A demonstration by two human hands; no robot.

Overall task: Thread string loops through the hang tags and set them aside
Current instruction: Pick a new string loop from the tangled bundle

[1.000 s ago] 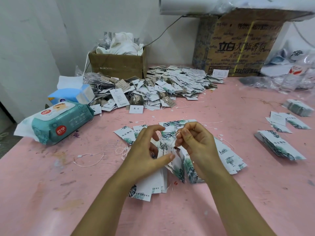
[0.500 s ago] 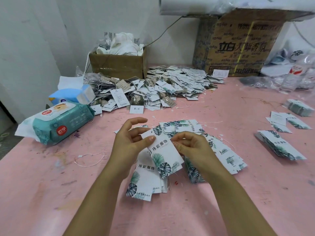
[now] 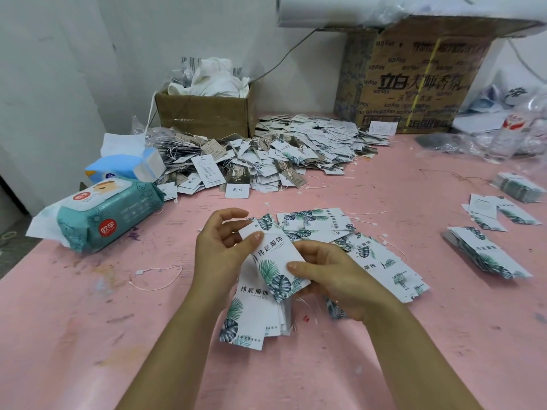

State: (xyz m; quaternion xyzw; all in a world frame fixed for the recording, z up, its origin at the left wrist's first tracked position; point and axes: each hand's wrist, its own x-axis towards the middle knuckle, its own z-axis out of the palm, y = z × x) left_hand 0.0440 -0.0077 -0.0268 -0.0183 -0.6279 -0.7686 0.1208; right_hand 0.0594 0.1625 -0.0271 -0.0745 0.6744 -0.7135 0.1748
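A white rectangular card hang tag (image 3: 278, 261), printed with green leaves and dark lettering, is held tilted just above the middle of the desk. The left hand (image 3: 222, 250) pinches its upper corner between thumb and curled fingers. The right hand (image 3: 337, 279) pinches its lower right edge. Beneath lies a loose stack of matching tags (image 3: 251, 318). Scuffed pink desk (image 3: 103, 335) opens out to the left, where a thin white string loop (image 3: 157, 279) lies alone. A soft teal wet-wipe pack (image 3: 109, 214) sits near the left edge.

Left grip (image 3: 220, 253) and right grip (image 3: 334, 279) meet close together, both pinching.
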